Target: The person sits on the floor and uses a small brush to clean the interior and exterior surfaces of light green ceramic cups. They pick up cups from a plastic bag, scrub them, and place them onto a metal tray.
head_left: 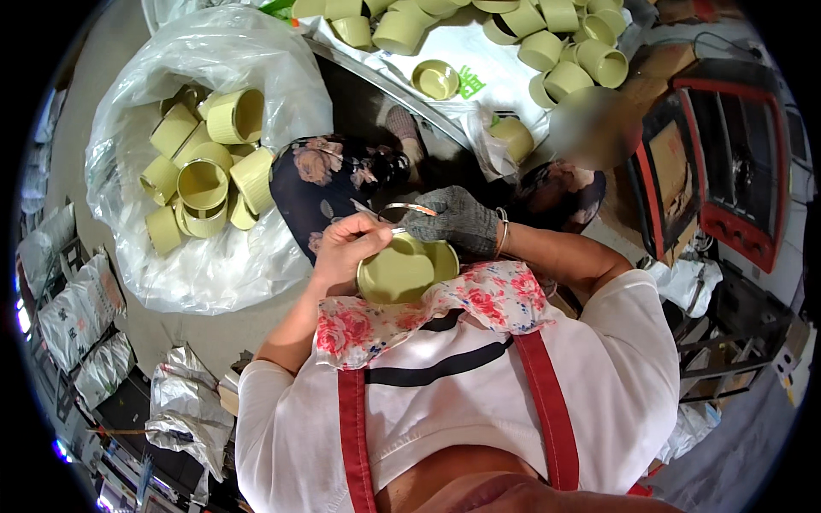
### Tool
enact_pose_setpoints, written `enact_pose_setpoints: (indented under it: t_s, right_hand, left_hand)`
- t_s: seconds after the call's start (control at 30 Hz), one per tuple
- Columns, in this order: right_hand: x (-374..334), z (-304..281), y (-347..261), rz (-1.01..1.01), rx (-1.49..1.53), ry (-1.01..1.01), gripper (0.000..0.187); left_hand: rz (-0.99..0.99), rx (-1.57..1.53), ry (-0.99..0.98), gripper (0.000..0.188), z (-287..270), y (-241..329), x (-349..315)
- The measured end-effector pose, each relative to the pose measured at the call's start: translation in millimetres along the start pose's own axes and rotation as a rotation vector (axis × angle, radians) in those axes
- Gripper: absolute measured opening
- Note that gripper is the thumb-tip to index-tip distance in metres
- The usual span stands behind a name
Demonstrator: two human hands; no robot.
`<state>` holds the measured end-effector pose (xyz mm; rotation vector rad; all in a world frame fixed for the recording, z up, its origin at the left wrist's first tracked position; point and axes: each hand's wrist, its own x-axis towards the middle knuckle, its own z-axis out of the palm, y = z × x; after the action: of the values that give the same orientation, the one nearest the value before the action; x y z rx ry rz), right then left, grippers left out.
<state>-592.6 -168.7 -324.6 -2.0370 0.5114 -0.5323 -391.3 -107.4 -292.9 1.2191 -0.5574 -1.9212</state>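
A yellow-green cup-like pot (398, 272) lies tilted in my lap, its open mouth turned up. My left hand (352, 246), bare, is closed on its rim with thumb and fingers pinched. At the far side of the rim, my right hand (453, 219) in a grey knit glove is closed, its fingers touching or nearly touching the left ones. A thin curved strip (409, 206) with an orange part arches out of the gloved fingers. Some small shiny metal shows between the hands; its kind is unclear, as the fingers hide most of it.
On my left stands a large clear plastic bag (214, 291) holding several similar pots (203, 184). Beyond my knees, more pots (402, 32) lie on a white sheet (376, 68), with one pot (513, 137) in a small bag nearer. A red-framed black object (727, 162) stands right.
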Motion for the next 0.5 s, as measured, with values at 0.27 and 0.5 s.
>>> enact_pose_setpoints:
  t_s: [0.27,0.5]
  right_hand:
    - [5,-14,-28,0.498,0.491,-0.066,0.021]
    - [-9,2,-20,0.718,0.979,-0.003,0.036]
  left_hand:
    - [-0.090,0.257,0.011,0.015,1,12,-6]
    - [-0.091,-0.023,-0.006,0.008,2,16,-15]
